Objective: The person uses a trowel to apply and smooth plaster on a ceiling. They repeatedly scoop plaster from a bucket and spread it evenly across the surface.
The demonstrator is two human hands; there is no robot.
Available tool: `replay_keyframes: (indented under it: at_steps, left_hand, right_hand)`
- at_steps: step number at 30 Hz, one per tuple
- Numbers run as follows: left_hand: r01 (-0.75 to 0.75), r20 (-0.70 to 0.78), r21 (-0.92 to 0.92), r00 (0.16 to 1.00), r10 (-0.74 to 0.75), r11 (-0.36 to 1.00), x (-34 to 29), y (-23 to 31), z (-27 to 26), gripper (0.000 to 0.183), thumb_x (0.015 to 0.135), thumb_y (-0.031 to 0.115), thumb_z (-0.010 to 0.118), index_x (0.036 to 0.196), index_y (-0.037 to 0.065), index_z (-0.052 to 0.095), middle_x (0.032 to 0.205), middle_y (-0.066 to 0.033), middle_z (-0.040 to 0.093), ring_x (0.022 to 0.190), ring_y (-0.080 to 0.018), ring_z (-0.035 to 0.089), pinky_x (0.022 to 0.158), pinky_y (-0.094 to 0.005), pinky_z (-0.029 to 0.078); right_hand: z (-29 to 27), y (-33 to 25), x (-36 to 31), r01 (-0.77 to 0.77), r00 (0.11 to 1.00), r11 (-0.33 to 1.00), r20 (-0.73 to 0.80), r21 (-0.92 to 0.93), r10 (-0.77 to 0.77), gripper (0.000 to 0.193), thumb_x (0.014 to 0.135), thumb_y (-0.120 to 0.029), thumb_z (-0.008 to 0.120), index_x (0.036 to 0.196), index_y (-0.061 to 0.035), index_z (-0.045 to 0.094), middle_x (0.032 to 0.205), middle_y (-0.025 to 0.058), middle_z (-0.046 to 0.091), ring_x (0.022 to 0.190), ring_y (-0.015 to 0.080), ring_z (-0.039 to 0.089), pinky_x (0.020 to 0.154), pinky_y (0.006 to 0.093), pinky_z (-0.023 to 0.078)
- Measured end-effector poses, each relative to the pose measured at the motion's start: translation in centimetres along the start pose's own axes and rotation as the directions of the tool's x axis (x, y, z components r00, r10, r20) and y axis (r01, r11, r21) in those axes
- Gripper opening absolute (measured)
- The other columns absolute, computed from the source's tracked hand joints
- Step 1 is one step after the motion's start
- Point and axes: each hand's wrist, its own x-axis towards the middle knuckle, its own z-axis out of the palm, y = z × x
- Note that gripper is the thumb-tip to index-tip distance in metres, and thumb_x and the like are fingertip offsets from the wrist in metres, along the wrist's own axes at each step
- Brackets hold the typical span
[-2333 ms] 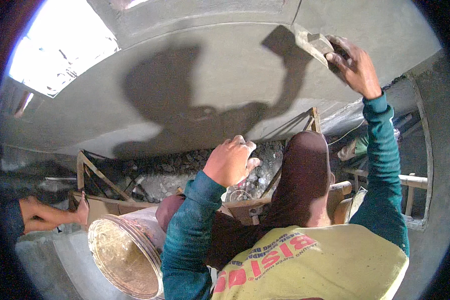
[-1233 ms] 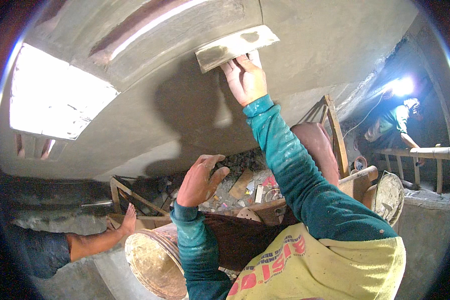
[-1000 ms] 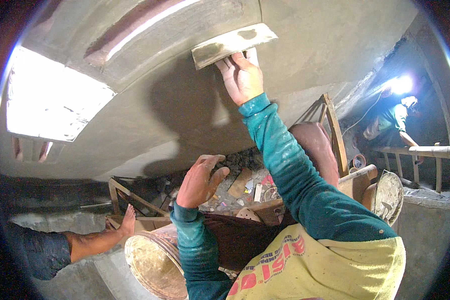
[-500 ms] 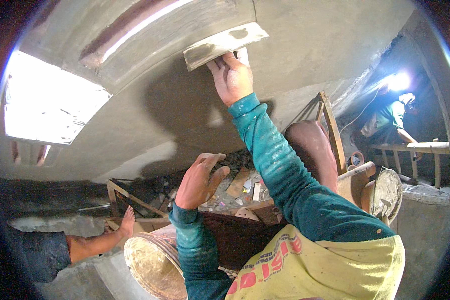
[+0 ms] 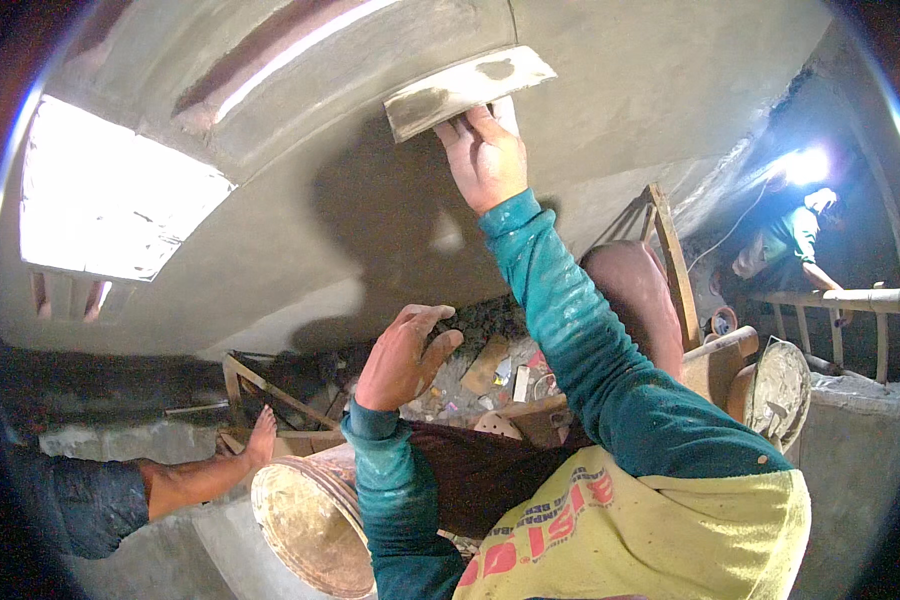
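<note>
My right hand (image 5: 484, 165), dusted with pale powder, grips a plastering trowel (image 5: 470, 92) from below. Its long flat blade lies at the grey plastered wall (image 5: 620, 110), just under the curved moulding, with grey smears on the lit face. Lower and nearer to me, my left hand (image 5: 402, 362) hangs in the air with the fingers bent, thumb apart from them, and nothing in it. Below that wrist a plaster-stained bucket (image 5: 305, 525) stands tilted in view. To the right is another bucket (image 5: 780, 400) crusted with plaster, a tool handle at its rim.
A bright opening (image 5: 120, 195) is at the left. Wooden frames (image 5: 675, 265) stand against the wall. Rubble (image 5: 470, 375) lies below. Another person's bare leg (image 5: 200, 480) stretches in from the left. At far right a person (image 5: 795, 235) bends over a bamboo rail (image 5: 850, 298) near a lamp.
My right hand and the trowel appear slightly farther right, but the whole view has shifted that way too. My left hand keeps its bent, empty pose.
</note>
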Motion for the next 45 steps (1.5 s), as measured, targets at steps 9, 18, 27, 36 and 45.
replay_keyframes:
  at_steps: [9,18,27,36,45]
  left_hand:
    - [-0.010,-0.002,0.014,1.000,0.010,1.000,-0.1,-0.4,0.2,0.042,0.098,0.029,0.066,0.125,-0.002,0.065,0.119,-0.0256,0.066,0.116,-0.0420,0.061,0.100,-0.0455,0.048]
    - [-0.007,0.002,0.014,1.000,0.007,1.000,-0.2,-0.8,0.2,0.042,0.099,0.030,0.065,0.127,-0.001,0.064,0.119,-0.0252,0.066,0.114,-0.0417,0.062,0.099,-0.0451,0.049]
    - [-0.057,-0.018,0.002,0.998,0.057,0.998,0.1,-0.8,0.3,0.041,0.099,0.029,0.065,0.126,-0.002,0.064,0.118,-0.0255,0.066,0.114,-0.0423,0.062,0.099,-0.0457,0.049]
    - [-0.074,0.088,0.207,0.994,0.057,0.976,0.5,-0.6,-0.1,0.040,0.097,0.030,0.067,0.120,-0.003,0.065,0.118,-0.0274,0.064,0.113,-0.0455,0.060,0.099,-0.0476,0.048]
    - [-0.002,-0.042,0.018,0.999,0.003,1.000,-2.1,-0.2,-0.4,0.044,0.097,0.032,0.067,0.125,-0.001,0.065,0.119,-0.0255,0.065,0.114,-0.0434,0.061,0.098,-0.0462,0.049]
  right_hand:
    - [1.2,-0.7,-0.1,-0.111,0.993,0.966,-0.012,0.234,0.117,0.039,0.105,-0.007,0.051,0.143,-0.0011,0.046,0.139,0.0153,0.056,0.130,0.0345,0.054,0.114,0.0543,0.042]
    - [2.5,-0.7,0.1,-0.169,0.979,0.908,-0.044,0.382,0.201,0.040,0.105,-0.006,0.049,0.144,-0.0028,0.045,0.139,0.0152,0.056,0.131,0.0344,0.053,0.113,0.0552,0.044]
    - [4.6,0.6,0.3,-0.117,0.976,0.850,-0.101,0.513,0.195,0.050,0.103,-0.003,0.051,0.151,-0.0100,0.037,0.144,0.0117,0.052,0.131,0.0335,0.053,0.112,0.0572,0.045]
    - [7.4,11.2,-6.0,0.152,0.978,0.821,0.204,-0.550,-0.044,0.060,0.097,0.002,0.058,0.150,-0.0144,0.036,0.143,0.0122,0.052,0.132,0.0312,0.054,0.108,0.0550,0.048]
    - [2.8,0.7,-3.7,-0.145,0.988,0.912,0.001,0.384,0.157,0.038,0.103,-0.009,0.056,0.140,-0.0107,0.050,0.133,0.0102,0.060,0.126,0.0284,0.058,0.106,0.0480,0.051]
